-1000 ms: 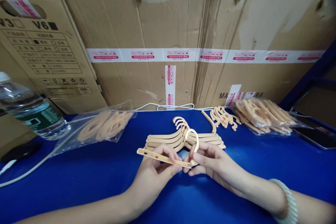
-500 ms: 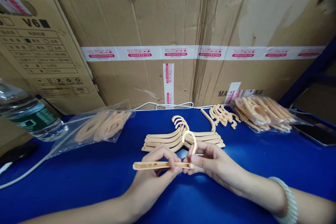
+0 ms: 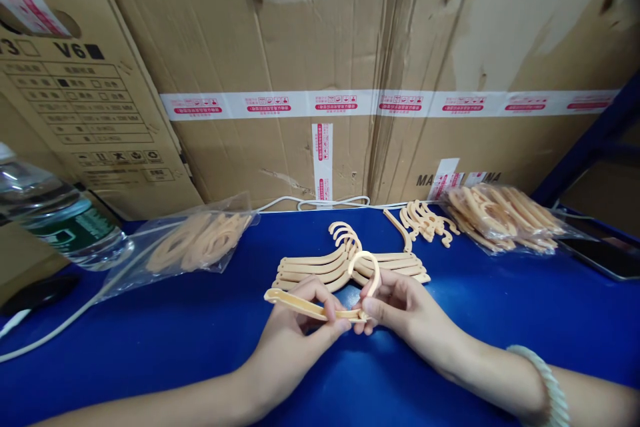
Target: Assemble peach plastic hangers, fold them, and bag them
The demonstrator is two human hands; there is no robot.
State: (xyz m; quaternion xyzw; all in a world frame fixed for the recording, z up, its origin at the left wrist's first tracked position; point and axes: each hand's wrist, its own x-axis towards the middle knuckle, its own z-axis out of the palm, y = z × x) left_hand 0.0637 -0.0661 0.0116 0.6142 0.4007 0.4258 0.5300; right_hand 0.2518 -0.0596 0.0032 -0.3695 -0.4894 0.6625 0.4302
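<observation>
Between my hands is a beige plastic hanger arm (image 3: pixel 295 303), joined or pressed at its right end to a curved hanger hook (image 3: pixel 367 263). My left hand (image 3: pixel 305 330) pinches the arm between thumb and fingers, its free end pointing left and tilted up. With thumb and fingertips, my right hand (image 3: pixel 400 307) grips the base of the hook. Whether the two parts are locked together cannot be made out. Just behind lies a stack of several assembled hangers (image 3: pixel 310 261), their hooks pointing away from me.
Loose hooks (image 3: pixel 425 219) and a single hanger arm (image 3: pixel 397 230) lie at the back right. Bagged parts sit left (image 3: pixel 200 240) and right (image 3: pixel 500 213). A water bottle (image 3: pixel 65 220), white cable (image 3: pixel 55 340) and phone (image 3: pixel 607 253) are at the sides. Cardboard boxes (image 3: pixel 280 160) wall the back.
The hanger arm's free end has swung upward and turned, showing more of its hollow side. Both hands keep their grip near the same place. The view has shifted slightly.
</observation>
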